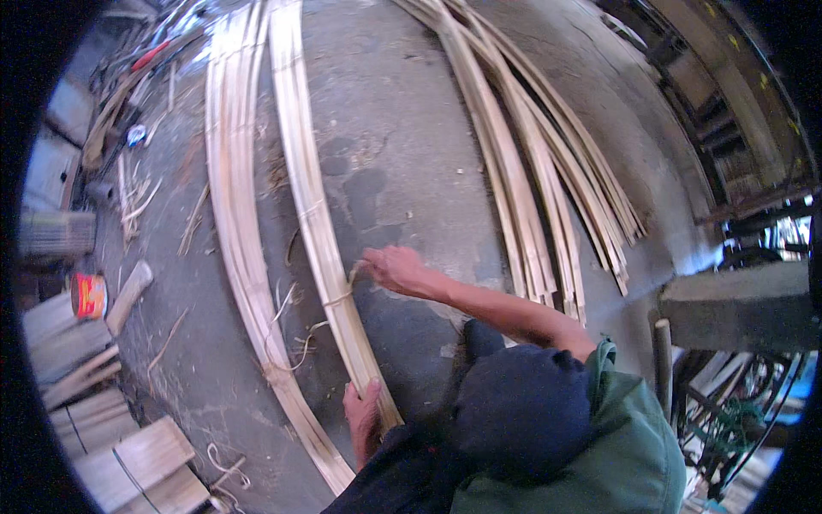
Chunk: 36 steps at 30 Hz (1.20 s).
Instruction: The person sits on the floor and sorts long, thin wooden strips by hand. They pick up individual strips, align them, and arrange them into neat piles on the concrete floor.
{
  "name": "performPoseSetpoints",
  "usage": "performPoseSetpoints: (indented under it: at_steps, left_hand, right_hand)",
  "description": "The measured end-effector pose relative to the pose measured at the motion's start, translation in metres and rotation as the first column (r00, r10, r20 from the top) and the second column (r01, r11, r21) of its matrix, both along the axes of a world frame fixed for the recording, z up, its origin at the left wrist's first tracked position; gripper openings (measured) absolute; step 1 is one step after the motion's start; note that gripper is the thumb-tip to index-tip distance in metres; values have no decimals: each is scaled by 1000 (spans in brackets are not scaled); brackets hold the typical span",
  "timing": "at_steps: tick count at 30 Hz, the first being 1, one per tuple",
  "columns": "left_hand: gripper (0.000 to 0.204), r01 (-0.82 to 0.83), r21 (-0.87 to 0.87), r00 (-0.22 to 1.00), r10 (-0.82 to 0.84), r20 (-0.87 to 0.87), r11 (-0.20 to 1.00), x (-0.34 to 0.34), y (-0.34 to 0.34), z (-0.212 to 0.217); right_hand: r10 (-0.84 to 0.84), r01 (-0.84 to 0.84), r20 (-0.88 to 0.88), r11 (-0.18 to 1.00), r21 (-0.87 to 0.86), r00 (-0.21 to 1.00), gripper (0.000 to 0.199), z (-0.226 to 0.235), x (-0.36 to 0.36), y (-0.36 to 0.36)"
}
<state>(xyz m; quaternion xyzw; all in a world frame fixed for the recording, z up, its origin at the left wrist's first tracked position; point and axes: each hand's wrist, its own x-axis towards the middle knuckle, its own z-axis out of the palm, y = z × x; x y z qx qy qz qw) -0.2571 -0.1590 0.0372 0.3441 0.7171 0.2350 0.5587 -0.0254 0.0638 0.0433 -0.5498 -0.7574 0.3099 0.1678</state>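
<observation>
A long bundle of pale wooden slats point(318, 231) lies on the floor, running away from me. Around it, near its closer end, goes a thin pale tie strip point(339, 300). My right hand point(392, 270) is closed just right of this tie, pinching what looks like its end; the image is blurred there. Closer to me, my left hand point(364, 420) grips the bundle from its left side, thumb on top. A curled loose end of strip point(315, 325) sticks out left of the tie. My dark-clad knee point(522, 411) is beside the bundle.
Left of it lies a wider slat bundle point(235, 197) with a loose strip point(276, 330). Several loose slats point(522, 171) fan out at the right. Short board stacks point(137, 463), a red-and-yellow tin point(89, 295) and scraps line the left. A concrete block point(736, 300) stands right.
</observation>
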Motion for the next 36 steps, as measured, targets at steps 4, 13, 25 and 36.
performPoseSetpoints:
  at_steps: [4,13,25,36]
  left_hand:
    - [39,83,-87,997,-82,12,993,15,16,27]
    - [37,-29,26,984,24,178,999,-14,0,-18]
    - [53,142,365,973,-63,-221,920,21,70,43]
    - [27,488,575,812,-99,-576,656,20,161,32]
  right_hand:
    - [200,-211,-512,977,37,835,17,-25,-38,-25]
    - [-149,143,8,960,240,989,14,-4,-3,-17]
    - [224,-203,269,974,-102,937,15,12,-25,-56]
    - [-71,-397,-641,732,-554,764,34,53,-20,-12]
